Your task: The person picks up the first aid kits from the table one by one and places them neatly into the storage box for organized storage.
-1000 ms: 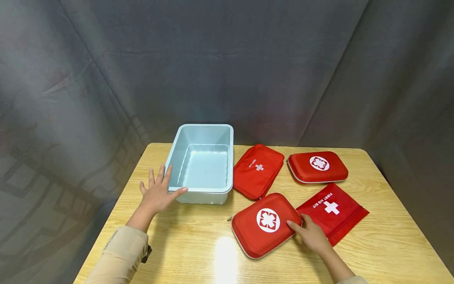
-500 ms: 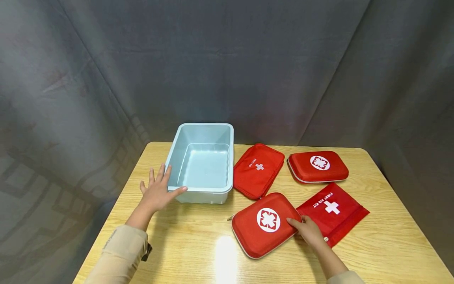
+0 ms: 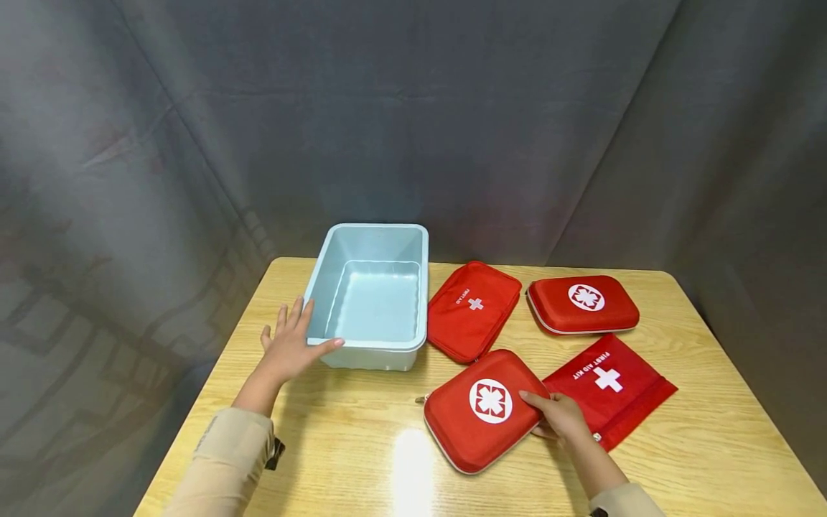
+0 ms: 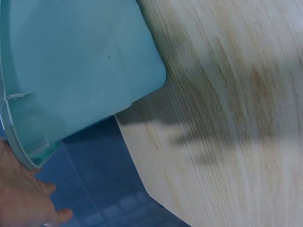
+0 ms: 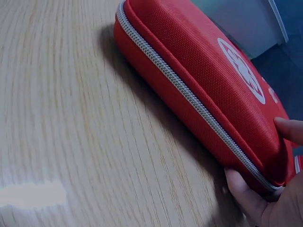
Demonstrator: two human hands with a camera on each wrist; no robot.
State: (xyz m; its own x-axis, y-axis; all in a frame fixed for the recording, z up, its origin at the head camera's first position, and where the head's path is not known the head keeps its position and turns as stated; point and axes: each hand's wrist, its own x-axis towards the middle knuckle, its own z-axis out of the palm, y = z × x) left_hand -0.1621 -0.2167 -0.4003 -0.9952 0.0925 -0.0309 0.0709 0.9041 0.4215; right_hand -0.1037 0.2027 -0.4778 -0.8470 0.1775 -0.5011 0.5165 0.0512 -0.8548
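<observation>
Pinch of right hand [image 3: 562, 419] on front case [image 3: 484, 413], digits [image 5: 244, 193] above and below zip [image 5: 184, 92]. Wide straight-fingered spread of left hand [image 3: 288, 352] at bin rim [image 3: 365, 345], no hold.

right hand [image 3: 561, 418] slightly further over the red case [image 3: 486, 411], more right sleeve [image 3: 627, 501] showing

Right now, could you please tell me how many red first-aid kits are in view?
4: the front case, gripped by the right hand; the FIRST AID pouch right of the bin; the rear case at back right; the FIRST AID KIT pouch in front of it.
</observation>
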